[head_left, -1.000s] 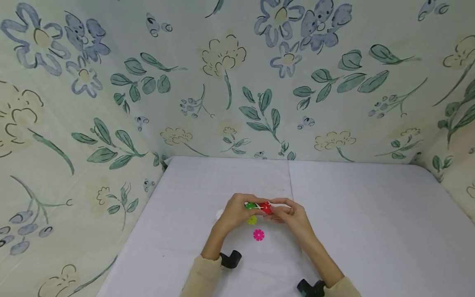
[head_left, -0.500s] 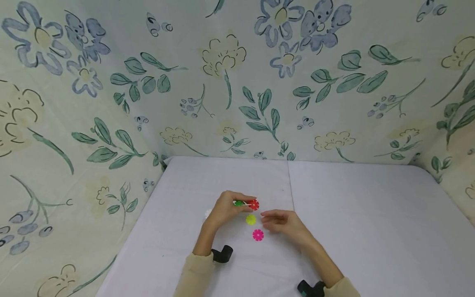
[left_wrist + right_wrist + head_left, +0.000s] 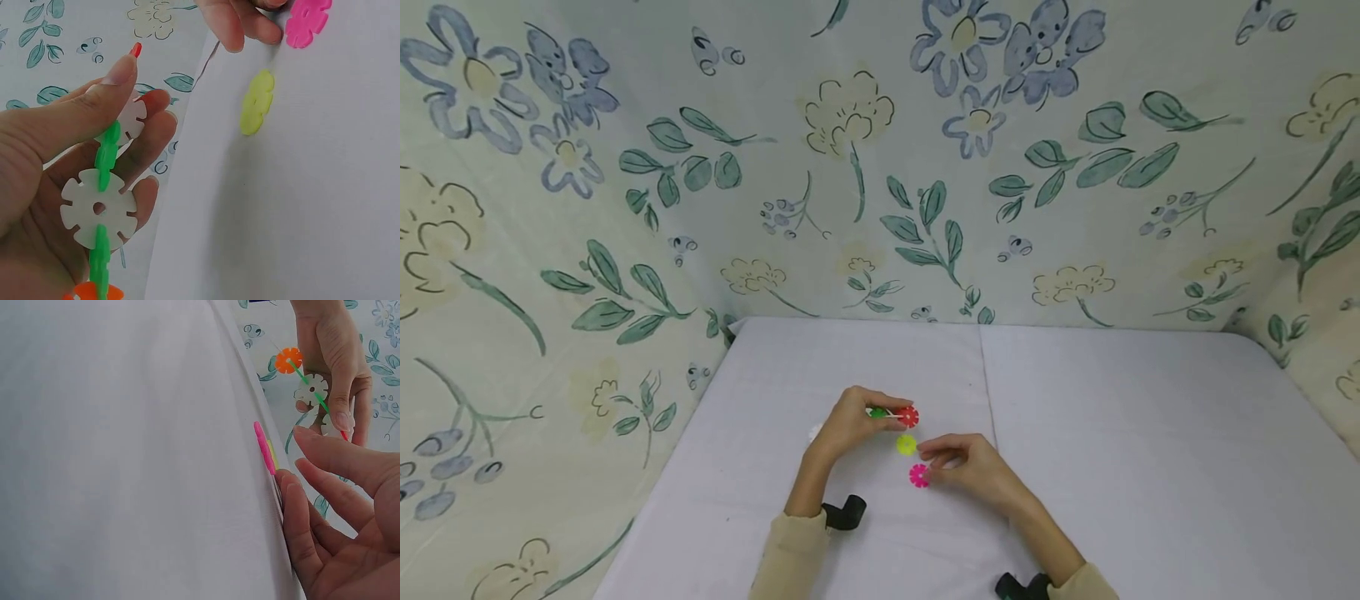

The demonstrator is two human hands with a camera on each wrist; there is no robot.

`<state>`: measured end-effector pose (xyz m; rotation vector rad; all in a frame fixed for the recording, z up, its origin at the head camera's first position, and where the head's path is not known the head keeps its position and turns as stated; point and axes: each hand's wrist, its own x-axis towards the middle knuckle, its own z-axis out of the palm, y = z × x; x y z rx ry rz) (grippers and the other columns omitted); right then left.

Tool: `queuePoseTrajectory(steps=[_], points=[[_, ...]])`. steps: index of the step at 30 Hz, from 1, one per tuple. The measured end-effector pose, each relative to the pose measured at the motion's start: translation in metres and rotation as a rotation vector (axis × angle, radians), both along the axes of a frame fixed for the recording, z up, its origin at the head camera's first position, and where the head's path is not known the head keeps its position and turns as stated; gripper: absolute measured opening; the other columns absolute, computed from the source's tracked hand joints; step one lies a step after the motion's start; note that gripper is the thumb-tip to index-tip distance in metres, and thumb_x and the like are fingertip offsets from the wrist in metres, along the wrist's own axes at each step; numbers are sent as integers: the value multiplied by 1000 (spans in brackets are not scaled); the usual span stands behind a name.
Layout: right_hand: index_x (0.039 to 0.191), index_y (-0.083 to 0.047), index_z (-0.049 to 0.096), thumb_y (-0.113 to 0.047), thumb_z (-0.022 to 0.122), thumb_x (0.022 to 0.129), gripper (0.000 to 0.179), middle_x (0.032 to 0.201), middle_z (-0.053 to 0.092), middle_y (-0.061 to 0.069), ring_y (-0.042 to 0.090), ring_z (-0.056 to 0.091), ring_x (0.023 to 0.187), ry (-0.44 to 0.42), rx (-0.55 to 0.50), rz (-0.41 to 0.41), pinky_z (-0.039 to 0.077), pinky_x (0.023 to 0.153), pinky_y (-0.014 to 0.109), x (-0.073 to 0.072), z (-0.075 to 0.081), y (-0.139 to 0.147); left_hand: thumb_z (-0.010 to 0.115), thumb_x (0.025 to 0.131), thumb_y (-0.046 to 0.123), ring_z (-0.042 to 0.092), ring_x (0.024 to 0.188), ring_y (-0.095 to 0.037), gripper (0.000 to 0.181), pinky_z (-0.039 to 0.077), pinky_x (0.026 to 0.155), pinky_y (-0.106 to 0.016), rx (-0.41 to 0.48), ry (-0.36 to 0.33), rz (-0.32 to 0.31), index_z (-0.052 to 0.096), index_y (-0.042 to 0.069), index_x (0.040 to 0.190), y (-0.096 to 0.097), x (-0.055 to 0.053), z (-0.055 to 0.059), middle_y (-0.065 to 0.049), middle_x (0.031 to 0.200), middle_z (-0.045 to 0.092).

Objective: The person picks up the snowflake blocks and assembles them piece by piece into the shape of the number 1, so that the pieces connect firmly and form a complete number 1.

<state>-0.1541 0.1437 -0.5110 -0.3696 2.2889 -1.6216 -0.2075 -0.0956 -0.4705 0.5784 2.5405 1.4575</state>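
Note:
My left hand (image 3: 847, 422) pinches a chain of notched plastic discs between thumb and fingers, above the table. In the left wrist view, an upright green disc (image 3: 107, 153) and a white disc (image 3: 119, 215) are slotted together. An orange disc (image 3: 288, 360) ends the chain on the wrist side, and a red disc (image 3: 909, 417) sits at the fingertip end. My right hand (image 3: 973, 467), thumb and fingers apart, is low over the table beside a pink disc (image 3: 919, 476) and a yellow disc (image 3: 907, 444), both lying flat. Its fingertips are right at their edges.
A white cloth with a crease covers the table (image 3: 1112, 433). Behind and to the left hangs a floral curtain (image 3: 850, 183). A white piece (image 3: 816, 432) shows partly behind my left hand. Black wrist mounts (image 3: 846, 512) stick out near both sleeves.
My right hand has let go of the red disc and moved down towards the pink disc. My left hand has shifted left, carrying the chain. The yellow and pink discs stay put.

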Motion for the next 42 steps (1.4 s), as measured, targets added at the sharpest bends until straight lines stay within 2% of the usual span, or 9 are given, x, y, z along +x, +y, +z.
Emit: queuePoseTrajectory(steps=[11,18,26,34,42], points=[[111,-6,78,-8,89,79,35,104,76,9,17,64,85,143,66,75,52,74,21,-1,-2,-2,86,85,15,71,114,-23,32,56,101,-46,-21,-16,-5,81,19,116,2,2,3,-2,115,80],[105,-5,80,-3,88,77,29,95,72,6,15,61,81,224,106,87,52,73,23,0,-2,-7,86,85,16,70,113,-22,32,57,99,-45,-28,-7,-15,81,19,116,3,1,2,-2,116,79],[106,-7,80,-5,87,79,27,94,69,4,14,59,82,249,141,108,52,73,23,1,-2,-8,86,85,18,71,111,-20,32,58,95,-38,-33,-12,-21,81,20,117,3,1,3,-1,116,79],[105,-8,78,-3,87,79,27,91,70,6,16,61,81,285,114,110,53,72,25,1,-2,-7,84,87,16,71,110,-19,32,57,92,-32,-30,-11,-47,80,19,118,3,1,3,-1,116,79],[107,-13,79,-10,83,86,22,84,70,1,6,58,74,224,101,119,51,67,21,0,-3,-5,85,86,18,71,107,-18,33,55,88,-27,-9,-4,-68,80,16,118,3,0,1,-2,114,80]])
